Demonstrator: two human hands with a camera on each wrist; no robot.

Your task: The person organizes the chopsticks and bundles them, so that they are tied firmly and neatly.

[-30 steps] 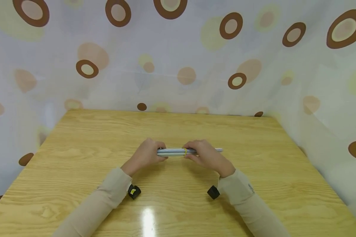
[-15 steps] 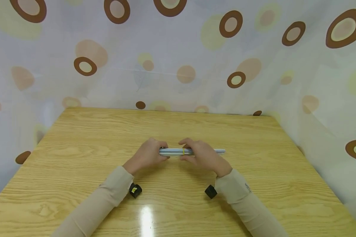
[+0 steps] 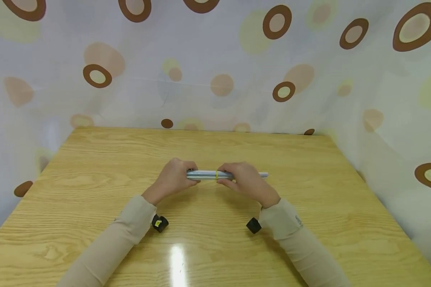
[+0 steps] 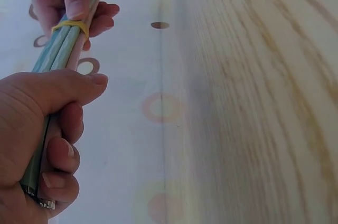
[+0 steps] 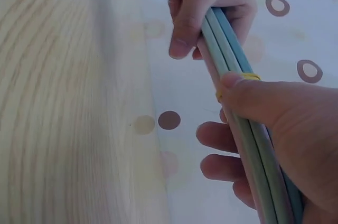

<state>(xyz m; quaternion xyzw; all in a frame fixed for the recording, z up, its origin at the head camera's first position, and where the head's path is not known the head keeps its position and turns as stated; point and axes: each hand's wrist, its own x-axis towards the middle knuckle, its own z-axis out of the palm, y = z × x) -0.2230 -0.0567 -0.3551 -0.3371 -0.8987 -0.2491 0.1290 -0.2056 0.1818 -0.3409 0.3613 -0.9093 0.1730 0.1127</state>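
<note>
A bundle of pastel green, teal and pink chopsticks point(image 3: 202, 175) lies level between both hands above the table. Its silvery decorated butt ends point(image 4: 45, 201) peek out below the left fingers. My left hand point(image 3: 174, 176) wraps round this end, thumb across the top. The right hand point(image 3: 249, 181) holds the bundle further along, thumb on one side and fingers on the other. A yellow rubber band point(image 4: 71, 23) circles the chopsticks by the right thumb, which presses right at it in the right wrist view. The thinner ends point(image 3: 263, 174) stick out past the right hand.
The wood-grain table point(image 3: 208, 247) stretches out beneath both arms. A white curtain point(image 3: 194, 95) with brown and beige circles hangs behind it and along the sides. A small black device point(image 3: 159, 223) sits at the left cuff, another black device point(image 3: 253, 225) at the right.
Half a second ago the right fingertips were spread slightly off the bundle; now they are against it. The rubber band sits a bit nearer the left hand than a second ago. The head view has shifted slightly.
</note>
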